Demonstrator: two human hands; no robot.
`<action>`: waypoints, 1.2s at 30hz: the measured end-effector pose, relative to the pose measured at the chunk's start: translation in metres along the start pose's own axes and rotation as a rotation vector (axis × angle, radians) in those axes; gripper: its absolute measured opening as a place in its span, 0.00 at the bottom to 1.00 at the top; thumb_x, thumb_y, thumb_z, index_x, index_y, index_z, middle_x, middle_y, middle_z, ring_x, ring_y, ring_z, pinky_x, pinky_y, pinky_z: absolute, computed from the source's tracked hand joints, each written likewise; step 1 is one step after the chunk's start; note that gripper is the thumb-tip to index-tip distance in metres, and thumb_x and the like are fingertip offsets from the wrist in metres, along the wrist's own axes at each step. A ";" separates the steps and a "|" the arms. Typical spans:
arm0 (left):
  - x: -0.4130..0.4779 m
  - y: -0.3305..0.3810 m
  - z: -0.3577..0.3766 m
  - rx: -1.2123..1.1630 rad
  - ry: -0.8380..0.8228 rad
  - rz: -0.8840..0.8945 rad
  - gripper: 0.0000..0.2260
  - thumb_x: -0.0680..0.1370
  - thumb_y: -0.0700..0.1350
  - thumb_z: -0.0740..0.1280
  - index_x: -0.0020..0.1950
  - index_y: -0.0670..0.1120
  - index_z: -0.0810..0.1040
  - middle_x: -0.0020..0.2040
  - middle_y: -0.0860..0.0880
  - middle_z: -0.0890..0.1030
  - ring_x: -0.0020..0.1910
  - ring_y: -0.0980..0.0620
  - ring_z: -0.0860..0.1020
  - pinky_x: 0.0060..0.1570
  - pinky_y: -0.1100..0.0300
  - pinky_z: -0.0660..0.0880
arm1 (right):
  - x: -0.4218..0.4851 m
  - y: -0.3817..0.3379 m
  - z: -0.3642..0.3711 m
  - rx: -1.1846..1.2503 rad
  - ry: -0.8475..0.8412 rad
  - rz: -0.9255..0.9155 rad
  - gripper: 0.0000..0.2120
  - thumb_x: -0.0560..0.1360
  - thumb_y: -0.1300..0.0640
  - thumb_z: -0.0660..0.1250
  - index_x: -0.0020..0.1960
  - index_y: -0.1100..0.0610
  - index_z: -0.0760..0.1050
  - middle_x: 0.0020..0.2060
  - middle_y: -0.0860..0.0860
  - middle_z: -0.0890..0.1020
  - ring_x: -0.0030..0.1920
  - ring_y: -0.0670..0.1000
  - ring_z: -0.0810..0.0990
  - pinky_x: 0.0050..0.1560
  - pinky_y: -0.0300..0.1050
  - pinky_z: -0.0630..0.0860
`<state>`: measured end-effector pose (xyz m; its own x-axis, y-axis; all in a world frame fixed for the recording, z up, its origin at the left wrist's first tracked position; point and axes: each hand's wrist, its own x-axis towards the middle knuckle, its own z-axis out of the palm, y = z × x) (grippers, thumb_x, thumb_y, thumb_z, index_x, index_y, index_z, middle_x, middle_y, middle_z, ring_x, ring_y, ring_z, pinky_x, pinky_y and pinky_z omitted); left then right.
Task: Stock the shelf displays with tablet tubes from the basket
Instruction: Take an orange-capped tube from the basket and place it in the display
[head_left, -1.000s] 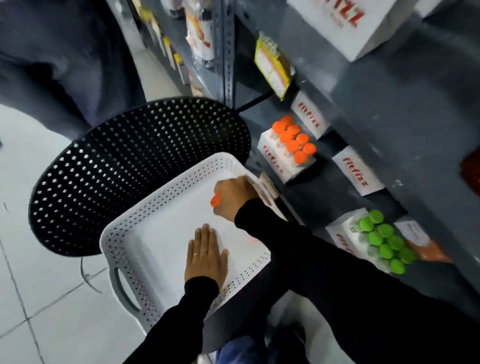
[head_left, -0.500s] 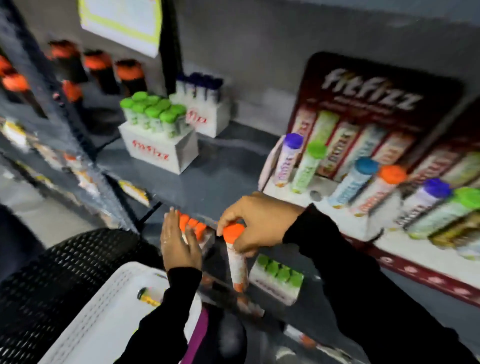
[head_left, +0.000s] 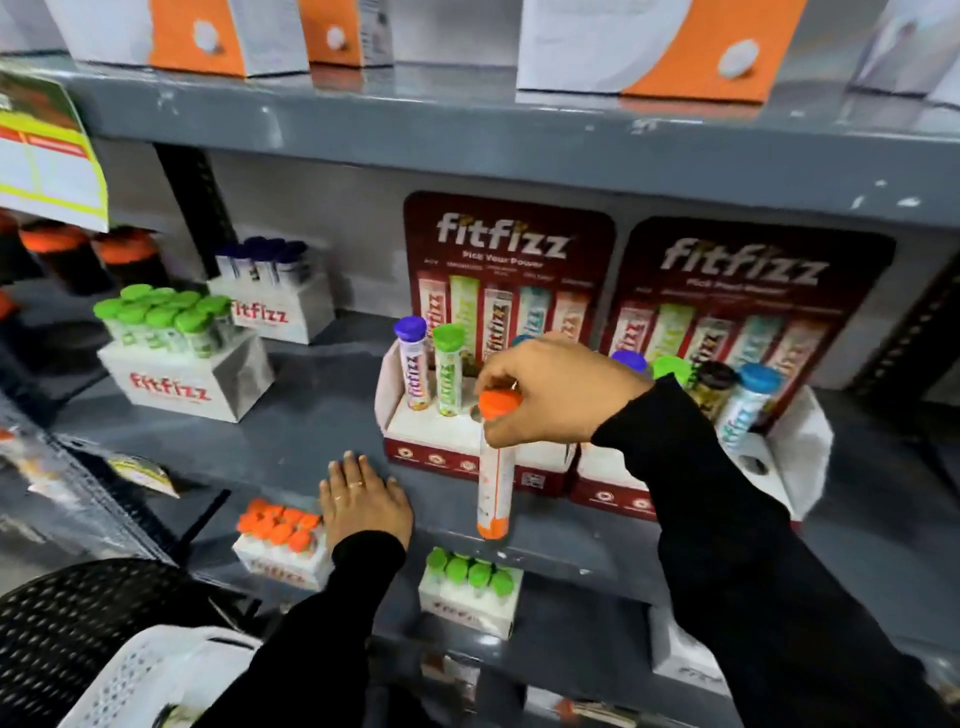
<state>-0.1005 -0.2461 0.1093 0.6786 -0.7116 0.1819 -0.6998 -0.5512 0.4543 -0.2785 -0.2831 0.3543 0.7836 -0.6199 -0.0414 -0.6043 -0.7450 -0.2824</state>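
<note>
My right hand grips an orange-capped tablet tube by its cap, hanging upright in front of the left fitfizz display stand. That stand holds a purple-capped tube and a green-capped tube. My left hand rests flat, fingers spread, on the front edge of the grey shelf. A second display stand to the right carries several tubes. The white perforated basket shows at the bottom left, partly behind my left sleeve.
White fitfizz boxes hold green-capped tubes and dark-capped tubes at the left of the shelf. On the shelf below stand an orange-capped box and a green-capped box. A black perforated chair supports the basket.
My right hand took the orange-capped tube from the basket and has lifted it up to the left display stand. My left hand moved from the basket to the shelf edge.
</note>
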 end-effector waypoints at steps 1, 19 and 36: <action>-0.001 0.000 -0.001 0.008 0.000 -0.001 0.26 0.72 0.47 0.52 0.61 0.30 0.72 0.63 0.31 0.73 0.64 0.30 0.69 0.65 0.38 0.63 | -0.004 0.002 -0.001 0.004 -0.021 0.001 0.14 0.69 0.52 0.72 0.52 0.55 0.80 0.37 0.46 0.79 0.36 0.43 0.74 0.34 0.39 0.72; -0.006 0.003 -0.008 0.118 -0.066 0.009 0.22 0.80 0.46 0.53 0.72 0.37 0.60 0.74 0.38 0.60 0.73 0.39 0.56 0.73 0.46 0.49 | -0.040 0.040 -0.006 0.002 0.035 0.092 0.17 0.71 0.59 0.72 0.59 0.54 0.78 0.52 0.48 0.79 0.50 0.45 0.72 0.46 0.40 0.68; -0.006 -0.005 -0.001 0.111 -0.004 0.045 0.20 0.77 0.43 0.56 0.64 0.31 0.69 0.67 0.31 0.69 0.66 0.30 0.64 0.67 0.37 0.58 | -0.105 0.128 -0.048 0.014 0.330 0.670 0.17 0.75 0.67 0.64 0.61 0.55 0.78 0.64 0.56 0.77 0.64 0.58 0.72 0.66 0.50 0.71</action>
<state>-0.1008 -0.2391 0.1072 0.6452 -0.7383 0.1966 -0.7502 -0.5635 0.3459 -0.4446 -0.3254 0.3687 0.1628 -0.9834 0.0805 -0.9335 -0.1800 -0.3102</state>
